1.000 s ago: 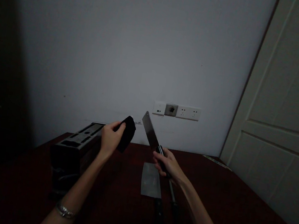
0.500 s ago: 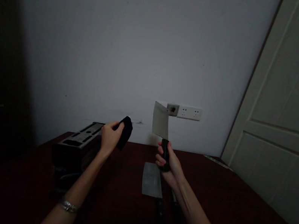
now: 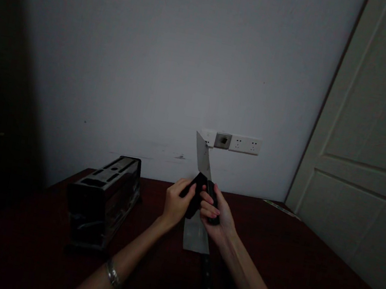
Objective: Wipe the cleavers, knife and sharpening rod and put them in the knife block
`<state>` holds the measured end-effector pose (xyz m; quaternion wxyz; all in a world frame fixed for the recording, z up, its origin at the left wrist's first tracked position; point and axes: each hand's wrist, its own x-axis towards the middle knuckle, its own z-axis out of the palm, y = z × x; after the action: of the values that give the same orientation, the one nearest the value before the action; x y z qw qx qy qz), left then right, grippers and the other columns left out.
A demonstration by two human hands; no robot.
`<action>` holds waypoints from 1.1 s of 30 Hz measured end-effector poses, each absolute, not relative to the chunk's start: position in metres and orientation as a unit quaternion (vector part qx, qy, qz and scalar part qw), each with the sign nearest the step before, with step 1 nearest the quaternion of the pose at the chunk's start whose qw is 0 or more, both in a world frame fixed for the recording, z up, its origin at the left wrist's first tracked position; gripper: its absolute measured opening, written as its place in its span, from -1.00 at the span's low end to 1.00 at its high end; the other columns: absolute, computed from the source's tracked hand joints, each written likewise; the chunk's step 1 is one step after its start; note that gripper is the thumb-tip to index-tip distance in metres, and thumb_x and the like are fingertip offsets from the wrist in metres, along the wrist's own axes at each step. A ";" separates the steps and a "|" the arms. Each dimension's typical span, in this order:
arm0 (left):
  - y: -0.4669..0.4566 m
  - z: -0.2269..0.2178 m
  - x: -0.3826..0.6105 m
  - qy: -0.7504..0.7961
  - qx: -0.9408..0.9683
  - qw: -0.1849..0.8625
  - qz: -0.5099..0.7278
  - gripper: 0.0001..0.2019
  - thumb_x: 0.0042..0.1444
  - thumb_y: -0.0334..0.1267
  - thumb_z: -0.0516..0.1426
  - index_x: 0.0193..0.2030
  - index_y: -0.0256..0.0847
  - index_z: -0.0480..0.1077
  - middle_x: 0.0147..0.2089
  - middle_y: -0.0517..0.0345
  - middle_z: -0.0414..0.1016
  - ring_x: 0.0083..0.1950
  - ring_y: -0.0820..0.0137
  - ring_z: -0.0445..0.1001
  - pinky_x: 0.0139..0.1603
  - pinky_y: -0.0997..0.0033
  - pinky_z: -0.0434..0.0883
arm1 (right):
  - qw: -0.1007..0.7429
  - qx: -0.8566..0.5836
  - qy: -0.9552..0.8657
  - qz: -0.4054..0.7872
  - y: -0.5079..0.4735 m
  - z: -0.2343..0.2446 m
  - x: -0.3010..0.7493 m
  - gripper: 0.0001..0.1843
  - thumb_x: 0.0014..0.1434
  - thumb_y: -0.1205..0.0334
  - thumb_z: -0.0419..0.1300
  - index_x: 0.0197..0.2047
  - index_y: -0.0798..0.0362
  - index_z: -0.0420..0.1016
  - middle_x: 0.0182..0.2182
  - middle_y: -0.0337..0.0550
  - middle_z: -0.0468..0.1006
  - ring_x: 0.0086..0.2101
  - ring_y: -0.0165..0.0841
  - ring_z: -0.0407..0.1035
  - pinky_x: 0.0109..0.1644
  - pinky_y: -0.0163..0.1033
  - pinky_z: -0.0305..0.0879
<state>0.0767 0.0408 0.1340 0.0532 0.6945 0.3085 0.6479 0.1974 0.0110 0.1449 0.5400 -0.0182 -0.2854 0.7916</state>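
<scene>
My right hand (image 3: 217,210) is closed around the black handle of a cleaver (image 3: 203,155), whose blade points up and tilts left. A black cloth (image 3: 197,195) is pinched in my left hand (image 3: 178,201), right beside the cleaver's handle and the lower end of its blade. Whether the cloth touches the steel I cannot tell. Below my hands a second cleaver (image 3: 196,236) lies on the dark red table (image 3: 141,274), its black handle toward me and part of its blade hidden by the cloth and hands.
On the table's left stands a black knife block (image 3: 106,199) with slots in its top. Wall sockets (image 3: 244,145) sit behind the raised cleaver. A thin patterned strip (image 3: 282,209) lies at the far right edge, near a pale door (image 3: 362,192).
My left hand has brought the black cloth rightward from near the knife block to the raised cleaver. The cleaver's blade has turned and now looks narrower.
</scene>
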 end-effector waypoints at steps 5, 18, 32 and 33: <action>0.038 0.132 0.079 0.243 0.693 0.043 0.677 -0.85 0.10 -0.30 0.06 -0.30 -0.27 0.45 -0.29 0.04 0.46 -0.24 0.41 0.43 -0.19 0.38 0.37 | 0.539 -0.024 -0.279 0.794 0.011 0.144 0.196 -0.79 0.17 0.14 0.07 -0.32 0.15 0.30 -0.71 -0.48 0.15 -0.81 -0.70 -0.09 -0.79 -0.62 -0.07; 0.037 0.140 0.078 0.197 0.754 0.007 0.626 -0.78 0.14 -0.35 0.02 -0.13 -0.27 0.42 -0.16 -0.06 0.40 -0.09 0.33 0.36 -0.10 0.26 0.36 | 0.571 -0.100 -0.300 0.758 0.011 0.140 0.189 -0.69 0.11 0.03 0.11 -0.43 0.14 0.30 -0.78 -0.47 0.15 -0.83 -0.69 -0.11 -0.82 -0.58 -0.14; 0.037 0.138 0.076 0.163 0.766 0.013 0.622 -0.75 0.14 -0.41 0.01 -0.06 -0.30 0.39 -0.08 -0.10 0.38 -0.02 0.34 0.36 -0.04 0.28 0.36 | 0.579 -0.105 -0.296 0.753 0.005 0.147 0.188 -0.64 0.18 0.05 0.01 -0.48 0.16 0.32 -0.79 -0.44 0.15 -0.83 -0.68 -0.12 -0.82 -0.59 -0.15; 0.037 0.138 0.077 0.166 0.763 0.017 0.624 -0.74 0.14 -0.41 0.00 -0.05 -0.29 0.39 -0.07 -0.09 0.38 -0.01 0.34 0.36 -0.02 0.28 0.35 | 0.578 -0.103 -0.296 0.754 0.005 0.147 0.188 -0.64 0.19 0.05 0.00 -0.48 0.16 0.32 -0.79 -0.44 0.15 -0.83 -0.68 -0.12 -0.83 -0.59 -0.15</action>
<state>0.0766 0.0365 0.1380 0.0173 0.7633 0.1658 0.6241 0.1879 0.0048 0.1473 0.5776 -0.1027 -0.2957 0.7540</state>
